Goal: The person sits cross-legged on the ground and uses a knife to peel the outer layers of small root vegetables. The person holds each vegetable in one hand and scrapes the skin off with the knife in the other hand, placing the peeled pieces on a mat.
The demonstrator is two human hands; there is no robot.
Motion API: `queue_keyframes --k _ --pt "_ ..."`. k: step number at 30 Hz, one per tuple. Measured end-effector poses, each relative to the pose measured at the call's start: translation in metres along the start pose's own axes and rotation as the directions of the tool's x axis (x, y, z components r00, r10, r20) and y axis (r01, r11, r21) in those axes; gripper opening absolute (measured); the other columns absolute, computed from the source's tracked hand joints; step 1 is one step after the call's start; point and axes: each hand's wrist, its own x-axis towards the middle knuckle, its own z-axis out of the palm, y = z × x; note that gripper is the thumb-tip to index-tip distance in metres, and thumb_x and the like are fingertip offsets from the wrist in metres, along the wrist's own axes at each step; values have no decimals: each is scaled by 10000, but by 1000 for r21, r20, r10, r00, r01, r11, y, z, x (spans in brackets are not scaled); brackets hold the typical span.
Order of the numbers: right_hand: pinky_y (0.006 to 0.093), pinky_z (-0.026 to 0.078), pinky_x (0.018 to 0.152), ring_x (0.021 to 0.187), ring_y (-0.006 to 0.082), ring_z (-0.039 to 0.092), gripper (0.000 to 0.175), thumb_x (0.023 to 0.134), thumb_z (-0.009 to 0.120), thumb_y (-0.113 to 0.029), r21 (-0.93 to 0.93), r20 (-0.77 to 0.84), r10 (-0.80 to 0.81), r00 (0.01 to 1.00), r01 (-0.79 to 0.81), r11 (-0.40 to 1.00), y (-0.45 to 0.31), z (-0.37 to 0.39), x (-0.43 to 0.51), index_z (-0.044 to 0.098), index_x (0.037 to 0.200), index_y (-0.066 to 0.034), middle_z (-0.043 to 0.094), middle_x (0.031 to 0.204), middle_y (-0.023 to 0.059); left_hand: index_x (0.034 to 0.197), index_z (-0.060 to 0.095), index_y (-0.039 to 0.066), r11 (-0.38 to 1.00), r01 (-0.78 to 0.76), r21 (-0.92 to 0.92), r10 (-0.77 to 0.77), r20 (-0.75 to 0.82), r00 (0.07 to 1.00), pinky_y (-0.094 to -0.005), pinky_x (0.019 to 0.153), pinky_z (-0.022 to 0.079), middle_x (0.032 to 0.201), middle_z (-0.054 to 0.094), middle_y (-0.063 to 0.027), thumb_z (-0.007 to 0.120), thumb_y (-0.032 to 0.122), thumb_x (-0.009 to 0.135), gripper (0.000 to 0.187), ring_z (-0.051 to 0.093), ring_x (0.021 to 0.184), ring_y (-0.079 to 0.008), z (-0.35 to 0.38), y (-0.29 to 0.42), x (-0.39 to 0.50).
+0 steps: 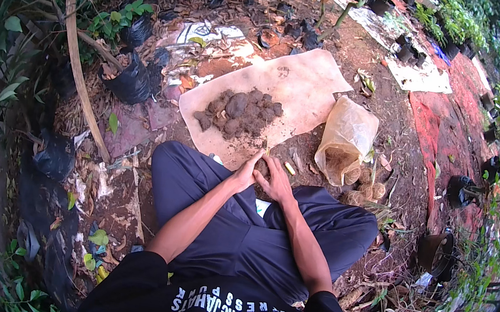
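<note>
My left hand (245,172) and my right hand (277,178) are cupped together around a dark lump of soil (264,167) above my crossed legs. The fingertips of both hands nearly meet, and a thin stalk rises just beyond them. Directly in front lies a pale sheet (307,78) on the ground, with a heap of dark, clumpy soil (237,109) on its near left part. To the right of the sheet a translucent plastic bag (351,126) lies with its mouth towards me. Fibrous brown balls (366,190) are in its mouth and beside it. A small yellowish tube-like object (289,168) lies near my right hand.
At the left a long wooden strip (82,72) leans beside black plastic plant bags (129,81). Red netting (423,131) and a white sheet (421,77) lie at the right, with black pots (461,191) farther out. Dry leaves litter the ground around me.
</note>
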Motion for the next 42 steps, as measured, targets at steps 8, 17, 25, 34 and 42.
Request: queue_keyframes --k 8,17,25,34,42 --pt "430 404 963 1145 381 495 523 904 547 -346 37 22 32 999 -32 999 4 -2 2 411 1330 -74 497 1217 202 1298 433 36 990 75 119 -55 -159 986 -324 866 471 1221 503 -100 466 591 900 683 535 1006 -163 -5 1 0" --pt "479 394 992 1212 464 432 648 814 658 -467 -43 166 117 979 -111 993 -3 -10 1 407 1349 -202 434 1292 295 1294 525 64 939 79 335 27 -300 954 -364 850 467 1339 467 -127 477 538 908 613 513 1127 -208 -20 -8 8" --pt "502 377 1013 1259 482 384 647 802 663 -486 -56 98 125 987 -119 991 3 -5 2 427 1328 -193 417 1321 335 1205 591 60 934 81 348 33 -310 950 -303 637 511 1131 585 -88 495 535 902 571 603 957 -153 -1 2 -4" --pt "481 400 977 1175 433 480 594 788 702 -413 50 -8 -16 1000 17 999 1 -7 3 509 1261 -110 549 1217 232 1190 538 79 963 97 252 -14 -315 949 -313 726 519 1069 593 -67 456 513 933 511 606 849 -167 -7 0 1" --pt "415 413 931 1049 329 529 554 744 748 -313 -17 -84 -211 974 210 978 -9 -10 3 556 1208 -78 605 1108 161 1208 475 73 988 154 12 -147 -243 959 -318 568 547 913 613 -103 423 560 935 560 635 688 -207 -6 2 -2"
